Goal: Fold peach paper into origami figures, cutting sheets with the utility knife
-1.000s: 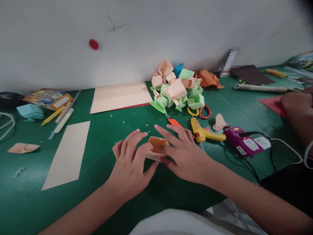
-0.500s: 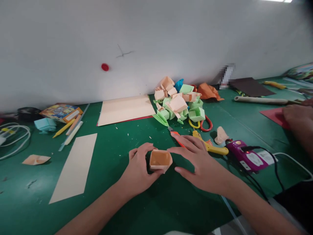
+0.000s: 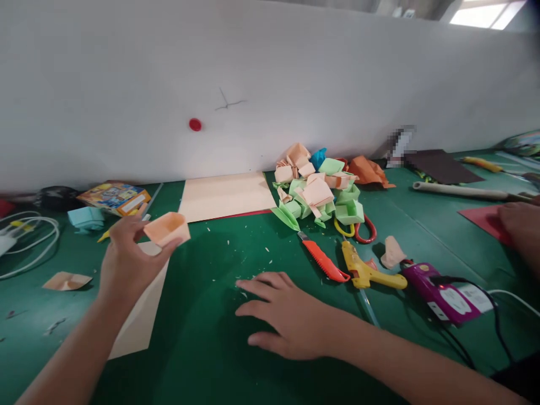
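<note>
A small folded peach paper box (image 3: 167,229) is pinched between the thumb and fingers of my left hand (image 3: 129,259), its opening facing up. It is held above the upper end of a cream paper strip (image 3: 141,323), which my left hand and forearm partly cover. My right hand (image 3: 282,312) is over the green table with its fingers spread and nothing in them. To the right of it lie an orange utility knife (image 3: 324,261) and a yellow glue gun (image 3: 367,270).
Folded paper pieces (image 3: 318,188) are heaped by the wall, with scissors (image 3: 365,229) half under them. A cream sheet (image 3: 225,197) lies at the back. A purple power box (image 3: 442,292) with cables sits at right, near another person's hand (image 3: 521,225) on red paper (image 3: 485,222).
My left hand has carried the paper box left, off the middle of the table to above the cream strip. The right hand has shifted left and away from the knife and glue gun.
</note>
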A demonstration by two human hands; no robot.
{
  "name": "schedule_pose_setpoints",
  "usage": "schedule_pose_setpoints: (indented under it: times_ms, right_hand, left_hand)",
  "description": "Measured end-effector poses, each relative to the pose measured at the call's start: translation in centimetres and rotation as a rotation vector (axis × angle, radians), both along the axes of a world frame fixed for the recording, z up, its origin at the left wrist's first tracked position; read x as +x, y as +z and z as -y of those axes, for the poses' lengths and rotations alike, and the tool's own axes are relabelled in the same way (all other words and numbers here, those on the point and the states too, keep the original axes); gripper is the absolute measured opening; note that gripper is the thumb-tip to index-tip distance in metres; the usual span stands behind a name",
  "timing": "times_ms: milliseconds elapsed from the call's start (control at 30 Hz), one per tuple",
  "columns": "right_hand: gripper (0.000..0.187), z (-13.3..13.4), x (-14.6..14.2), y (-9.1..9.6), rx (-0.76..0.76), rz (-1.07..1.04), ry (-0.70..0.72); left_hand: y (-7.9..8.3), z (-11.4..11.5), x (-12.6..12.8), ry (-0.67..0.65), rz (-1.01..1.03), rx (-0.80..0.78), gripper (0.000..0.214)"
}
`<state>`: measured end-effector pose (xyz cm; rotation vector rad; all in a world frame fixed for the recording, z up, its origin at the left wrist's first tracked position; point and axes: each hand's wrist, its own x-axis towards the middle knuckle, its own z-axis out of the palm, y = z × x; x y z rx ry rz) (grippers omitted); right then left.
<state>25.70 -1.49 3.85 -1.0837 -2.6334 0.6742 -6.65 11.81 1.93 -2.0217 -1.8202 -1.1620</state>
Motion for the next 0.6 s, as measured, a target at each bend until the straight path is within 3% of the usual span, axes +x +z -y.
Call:
schedule_pose_setpoints:
  times_ms: [100, 267, 467, 600]
  right_hand:
    - [0.044, -1.5, -5.0, -1.0, 0.033, -0.044, 0.018]
    - [0.045, -3.0, -11.5, -2.5, 0.190, -0.054, 0.010]
    - [0.044, -3.6, -12.4, -2.8, 0.220, -0.066, 0.018]
    - [0.044, -3.7, -12.0, -3.0, 0.222, -0.069, 0.028]
  left_hand:
    - [-0.4, -0.6, -1.4, 0.139, 0.102, -0.119, 0.079]
    - [-1.0, -1.1, -2.0, 0.036, 0.097, -0.095, 0.072]
    - [-1.5, -0.9, -1.7, 0.153, -0.149, 0.009, 0.061]
    - [-1.1, -0.3, -1.2, 0.133, -0.281, 0.074, 0.056]
